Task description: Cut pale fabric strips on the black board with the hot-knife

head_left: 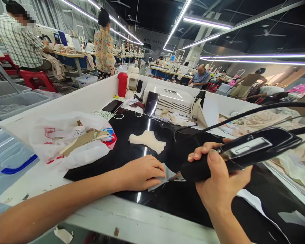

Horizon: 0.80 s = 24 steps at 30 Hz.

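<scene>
My left hand [144, 172] lies on the shiny black work surface [185, 200], its curled fingers closed on a small light grey fabric piece [167, 171]. In my right hand [222, 181] is a black corded handheld tool [254, 147] with a silvery panel on its side, the fingers wrapped round its body. The tool's narrow metal tip [177, 176] touches or lies just above the piece's right side. Beyond my left hand lies a cream fabric cutout [147, 141], apart from both hands.
A plastic bag [73, 139] with cut scraps sits at left. Phones [151, 103], a red cup [122, 84] and a white vented machine [171, 98] stand at the back. The tool's black cable [234, 117] arches right, over piled fabric. Other people work beyond the white panels.
</scene>
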Available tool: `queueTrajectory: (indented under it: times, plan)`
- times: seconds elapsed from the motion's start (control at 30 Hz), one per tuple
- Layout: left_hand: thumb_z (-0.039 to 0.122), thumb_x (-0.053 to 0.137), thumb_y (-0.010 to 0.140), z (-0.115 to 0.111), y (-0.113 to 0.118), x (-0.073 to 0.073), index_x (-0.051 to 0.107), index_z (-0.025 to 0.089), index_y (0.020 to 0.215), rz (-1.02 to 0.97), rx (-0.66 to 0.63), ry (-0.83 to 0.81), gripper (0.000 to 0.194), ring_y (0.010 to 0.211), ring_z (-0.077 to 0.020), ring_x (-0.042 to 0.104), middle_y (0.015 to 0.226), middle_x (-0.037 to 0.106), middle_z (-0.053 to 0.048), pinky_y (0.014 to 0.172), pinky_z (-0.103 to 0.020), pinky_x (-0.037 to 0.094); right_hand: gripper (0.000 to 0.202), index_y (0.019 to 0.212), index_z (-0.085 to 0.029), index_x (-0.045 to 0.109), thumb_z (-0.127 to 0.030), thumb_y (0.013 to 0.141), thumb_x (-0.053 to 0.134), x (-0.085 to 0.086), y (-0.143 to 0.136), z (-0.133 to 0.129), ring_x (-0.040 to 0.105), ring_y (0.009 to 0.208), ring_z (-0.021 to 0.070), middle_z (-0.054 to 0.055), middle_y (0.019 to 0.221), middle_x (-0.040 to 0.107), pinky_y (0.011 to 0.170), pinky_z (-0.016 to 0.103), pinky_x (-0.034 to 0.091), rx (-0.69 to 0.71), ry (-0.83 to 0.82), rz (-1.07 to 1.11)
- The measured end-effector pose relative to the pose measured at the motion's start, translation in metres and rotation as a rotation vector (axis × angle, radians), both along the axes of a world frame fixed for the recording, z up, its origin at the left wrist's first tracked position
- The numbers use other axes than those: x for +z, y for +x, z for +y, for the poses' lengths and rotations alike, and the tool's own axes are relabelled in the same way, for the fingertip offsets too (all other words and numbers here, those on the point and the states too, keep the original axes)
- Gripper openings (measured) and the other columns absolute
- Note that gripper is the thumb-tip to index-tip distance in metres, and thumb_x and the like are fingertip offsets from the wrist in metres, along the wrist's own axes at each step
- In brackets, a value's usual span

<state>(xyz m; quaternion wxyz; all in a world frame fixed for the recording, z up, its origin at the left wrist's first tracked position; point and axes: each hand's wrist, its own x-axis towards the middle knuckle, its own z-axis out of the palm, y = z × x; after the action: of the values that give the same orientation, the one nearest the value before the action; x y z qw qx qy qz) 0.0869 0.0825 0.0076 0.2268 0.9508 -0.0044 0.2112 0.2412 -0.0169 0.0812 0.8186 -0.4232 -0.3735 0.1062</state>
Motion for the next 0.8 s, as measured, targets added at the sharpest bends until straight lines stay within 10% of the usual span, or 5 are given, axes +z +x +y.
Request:
queueTrajectory:
  times: [0.8]
  plan:
    - [0.026, 0.077, 0.088, 0.010, -0.008, 0.015, 0.070, 0.025, 0.122, 0.119, -0.138, -0.114, 0.035, 0.120, -0.0258, 0.063, 0.130, 0.069, -0.007, 0.113, -0.043, 0.036, 0.044, 0.107, -0.025, 0.055, -0.023, 0.073, 0.083, 0.002, 0.000, -0.001, 0.059, 0.056, 0.0125, -0.007, 0.075, 0.064, 0.052, 0.030, 0.054, -0.013, -0.021, -0.009]
